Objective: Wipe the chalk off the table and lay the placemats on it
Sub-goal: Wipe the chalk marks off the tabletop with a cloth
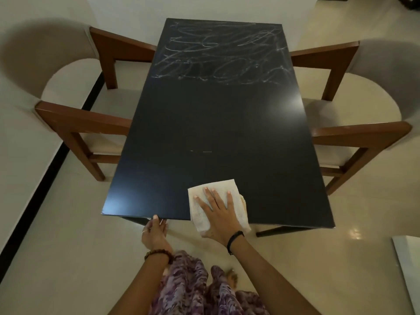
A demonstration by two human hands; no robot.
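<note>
A black rectangular table (pixel 216 123) stretches away from me. White chalk scribbles (pixel 222 53) cover its far third; a short chalk streak (pixel 201 151) lies near the middle. My right hand (pixel 218 214) lies flat, fingers spread, pressing a folded white cloth (pixel 200 214) onto the near edge of the table. Part of the cloth hangs over the edge. My left hand (pixel 155 233) grips the near table edge to the left of the cloth, thumb on top. No placemats are in view.
Two wooden armchairs with pale upholstery flank the table, one on the left (pixel 68 110) and one on the right (pixel 363 123). A pale glossy floor (pixel 68 258) surrounds it. A white object's corner (pixel 409 258) shows at the lower right.
</note>
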